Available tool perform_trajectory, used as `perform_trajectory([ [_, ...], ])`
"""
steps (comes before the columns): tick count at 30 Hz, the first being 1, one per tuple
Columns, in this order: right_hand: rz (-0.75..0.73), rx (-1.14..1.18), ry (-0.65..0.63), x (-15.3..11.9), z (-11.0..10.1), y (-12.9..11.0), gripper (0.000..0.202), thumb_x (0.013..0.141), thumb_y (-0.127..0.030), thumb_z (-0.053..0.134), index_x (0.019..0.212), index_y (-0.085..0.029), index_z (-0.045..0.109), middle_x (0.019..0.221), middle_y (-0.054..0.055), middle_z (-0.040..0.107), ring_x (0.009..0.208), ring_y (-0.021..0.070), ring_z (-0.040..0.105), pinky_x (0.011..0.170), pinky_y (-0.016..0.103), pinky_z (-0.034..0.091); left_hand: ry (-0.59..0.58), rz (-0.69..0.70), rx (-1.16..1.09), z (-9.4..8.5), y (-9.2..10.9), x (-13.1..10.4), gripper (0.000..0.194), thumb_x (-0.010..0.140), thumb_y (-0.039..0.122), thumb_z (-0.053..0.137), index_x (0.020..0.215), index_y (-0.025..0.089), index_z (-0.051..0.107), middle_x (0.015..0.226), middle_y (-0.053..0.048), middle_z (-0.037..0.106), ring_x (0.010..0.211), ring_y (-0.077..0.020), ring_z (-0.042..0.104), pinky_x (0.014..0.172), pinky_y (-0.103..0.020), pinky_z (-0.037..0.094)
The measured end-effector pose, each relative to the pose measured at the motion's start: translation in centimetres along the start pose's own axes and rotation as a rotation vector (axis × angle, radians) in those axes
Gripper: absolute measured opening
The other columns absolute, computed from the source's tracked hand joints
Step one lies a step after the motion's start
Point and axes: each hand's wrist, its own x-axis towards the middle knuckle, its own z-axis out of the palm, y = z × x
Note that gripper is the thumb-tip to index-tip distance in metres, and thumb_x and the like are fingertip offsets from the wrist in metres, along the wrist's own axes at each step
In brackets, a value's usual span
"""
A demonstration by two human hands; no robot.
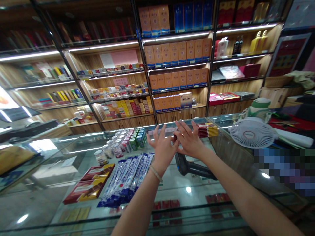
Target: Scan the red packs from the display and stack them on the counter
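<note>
On the left of the glass worktop (172, 188), chocolate bars (90, 183) lie side by side, slanting from near left to far right, set back from the near edge. Just right of them, a fan of blue-and-white packets (129, 178) runs toward the same edge, with only a narrow gap between the two groups. Beyond the packets, rows of small tubs (116, 146) crowd the far left part, reaching close to the far edge. In the middle, the left hand (162, 147) is raised above the glass, its thumb side pinching a small dark-red item (175, 137) while the other fingers stand spread. The right hand (190, 142) meets it there, its grip pressed on the same item, mostly covered by fingers. Below the right hand a black scanner (187, 166) lies with its handle toward the right; bare glass separates it from the packets and from the near edge. Farther back on the right, a stack of red-and-yellow packs (208, 130) sits near the far edge, with a gap before the white fan (253, 132) at far right.
</note>
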Motion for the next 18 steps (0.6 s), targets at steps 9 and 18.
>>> perform_trajectory([
  [9,0.025,-0.011,0.040,-0.4,0.7,0.5,0.056,0.094,-0.053,0.059,0.136,-0.018,0.054,0.160,0.020,0.043,0.153,0.0326,0.027,0.126,0.061,0.001,-0.002,-0.161,-0.015,0.4,0.1,0.1,0.016,0.088,0.033,0.069,0.079,0.027,0.080,0.157,-0.004,0.053,0.151,-0.0390,0.031,0.120,-0.072,0.018],
  [18,0.158,0.022,-0.079,-2.6,1.8,3.8,0.064,0.085,-0.056,0.070,0.134,-0.018,0.056,0.164,0.022,0.034,0.154,0.0379,0.023,0.124,0.066,0.003,-0.038,-0.190,-0.013,0.7,-1.8,0.4,0.015,0.088,0.033,0.068,0.080,0.027,0.079,0.160,-0.003,0.048,0.152,-0.0413,0.029,0.118,-0.076,0.017],
])
